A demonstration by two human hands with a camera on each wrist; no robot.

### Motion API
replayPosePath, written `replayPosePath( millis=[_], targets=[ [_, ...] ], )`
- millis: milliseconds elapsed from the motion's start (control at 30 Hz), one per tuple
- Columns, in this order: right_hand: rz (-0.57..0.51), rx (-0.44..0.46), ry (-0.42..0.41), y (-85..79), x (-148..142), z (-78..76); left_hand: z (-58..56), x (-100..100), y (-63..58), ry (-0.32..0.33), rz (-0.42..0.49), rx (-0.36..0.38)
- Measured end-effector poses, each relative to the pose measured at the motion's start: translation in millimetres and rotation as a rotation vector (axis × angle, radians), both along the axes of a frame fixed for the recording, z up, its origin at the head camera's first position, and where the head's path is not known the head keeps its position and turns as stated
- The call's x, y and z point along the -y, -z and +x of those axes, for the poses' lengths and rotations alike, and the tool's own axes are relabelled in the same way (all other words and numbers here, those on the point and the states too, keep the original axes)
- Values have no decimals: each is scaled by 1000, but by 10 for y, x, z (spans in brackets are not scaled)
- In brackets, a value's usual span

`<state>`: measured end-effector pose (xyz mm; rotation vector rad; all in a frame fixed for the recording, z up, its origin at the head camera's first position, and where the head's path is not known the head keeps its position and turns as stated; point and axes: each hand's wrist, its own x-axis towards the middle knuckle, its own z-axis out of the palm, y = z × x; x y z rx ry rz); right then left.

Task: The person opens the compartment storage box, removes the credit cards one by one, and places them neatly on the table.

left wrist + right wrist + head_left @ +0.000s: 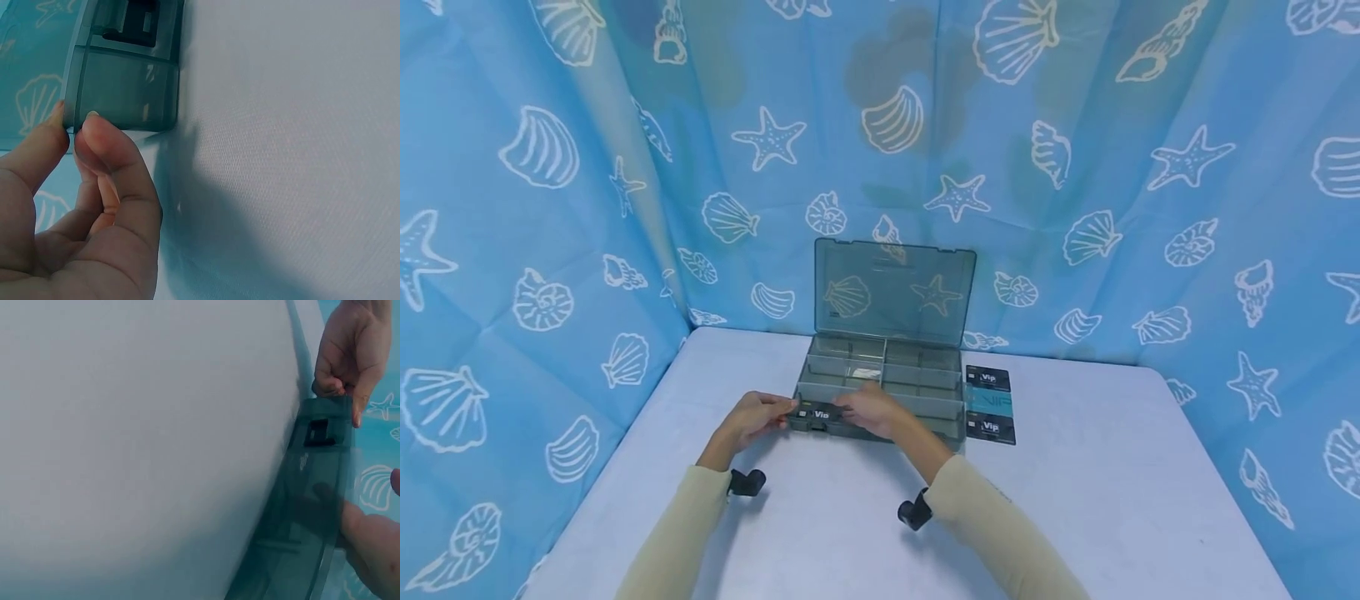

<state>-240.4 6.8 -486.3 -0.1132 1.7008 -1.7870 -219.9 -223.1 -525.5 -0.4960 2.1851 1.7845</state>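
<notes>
one black vip card [822, 412], glossy, white lettering

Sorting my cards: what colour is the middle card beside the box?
Teal, between two black ones; middle card shows best in the head view.

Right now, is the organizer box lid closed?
No, in the head view the translucent lid stands upright behind the organizer box, leaving the compartments open.

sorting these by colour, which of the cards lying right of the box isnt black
The middle card of the three in the column: it is teal, while the far card and the near card are black.
</notes>
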Motion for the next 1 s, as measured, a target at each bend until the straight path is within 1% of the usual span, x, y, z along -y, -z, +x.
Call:
replayPosePath(
  millis=[67, 133, 233, 267, 333, 367, 433, 533, 667, 767, 833, 1000],
  targets=[
    [-4, 10, 11, -2, 28, 2, 9, 1, 4, 0, 5, -9],
    [-11, 26, 40, -18, 61, 18, 20, 1, -1, -8, 2, -13],
    [-22, 56, 124, -39, 111, 57, 28, 3, -5, -22, -1, -14],
    [-19, 61, 156, -37, 125, 68, 33, -1, -5, -18, 0, -20],
    [-11, 55, 208, -34, 147, 85, 34, -11, -3, -12, -1, -25],
    [-4, 46, 217, -25, 154, 86, 33, -16, 0, -9, -1, -26],
    [12, 21, 213, 1, 157, 82, 31, -25, 2, 1, -2, -28],
    [16, -32, 173, 54, 131, 60, 19, -29, 5, 2, -10, -18],
    [86, -142, 129, 121, 88, 32, 6, -31, -6, 8, -23, -7],
    [138, -232, 131, 144, 86, 12, -2, -30, -22, 9, -25, -7],
    [136, -270, 140, 145, 93, 8, -4, -33, -33, 5, -17, -8],
    [145, -297, 165, 130, 116, 29, 16, -26, -41, -1, -18, 10]
  ],
)
